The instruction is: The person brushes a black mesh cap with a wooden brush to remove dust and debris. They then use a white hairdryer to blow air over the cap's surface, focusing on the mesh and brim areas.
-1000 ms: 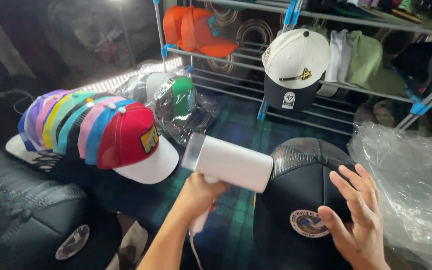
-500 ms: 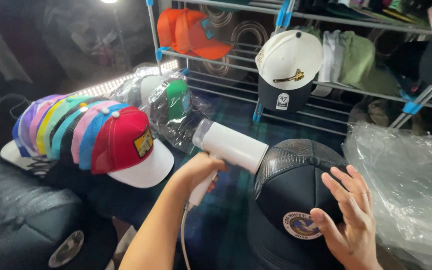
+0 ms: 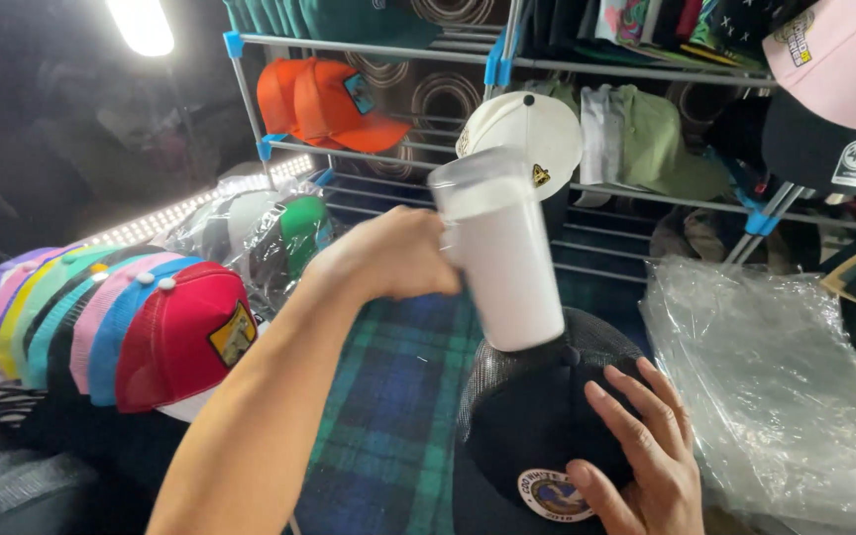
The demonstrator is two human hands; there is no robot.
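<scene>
My left hand grips the handle of a white handheld steamer. The steamer stands nearly upright, its lower end pressed onto the crown of a black mesh-back cap. That cap has a round patch on its front and rests on a blue and green plaid cloth. My right hand lies flat on the cap's right side near the patch, fingers spread.
A row of several colourful caps lines the left side, red one nearest. Bagged caps sit behind them. A wire rack holds orange caps and a white cap. Crumpled clear plastic lies at the right.
My left hand has swung the steamer from lying sideways beside the cap to upright on top of its crown. My right hand stays on the cap.
</scene>
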